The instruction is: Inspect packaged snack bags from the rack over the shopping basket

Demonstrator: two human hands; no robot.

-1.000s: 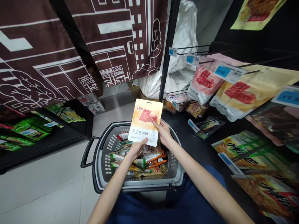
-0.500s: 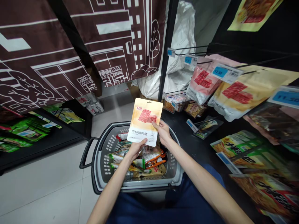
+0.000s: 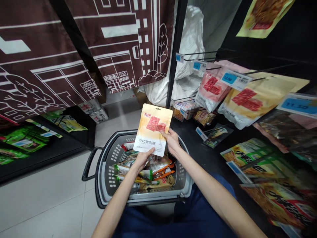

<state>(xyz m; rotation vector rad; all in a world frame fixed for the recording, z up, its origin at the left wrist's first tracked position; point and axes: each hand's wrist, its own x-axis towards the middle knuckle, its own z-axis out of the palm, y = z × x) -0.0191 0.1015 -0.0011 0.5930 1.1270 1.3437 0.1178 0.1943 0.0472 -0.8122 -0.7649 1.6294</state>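
A yellow and white pouch of dried pork slices (image 3: 152, 130) is held upright, front towards me, over a grey shopping basket (image 3: 105, 193). My left hand (image 3: 143, 158) is closed on its bottom edge, thumb on the front. On the pouch's right edge, my right hand (image 3: 171, 141) grips with thumb in front and fingers behind. Below, several snack packets (image 3: 158, 170) lie in the basket, partly hidden by the pouch and my left forearm.
At right, pink (image 3: 210, 87) and yellow pork pouches (image 3: 245, 100) hang from hooks with price tags. More bagged snacks (image 3: 257, 158) are lower. A brown printed curtain (image 3: 86, 43) hangs at left above a shelf of green packets (image 3: 27, 135). White plastic sacks (image 3: 190, 43) stand behind.
The view has shifted slightly, so the shelves and basket sit a little further left. Both hands keep their grip on the pouch, which has barely moved.
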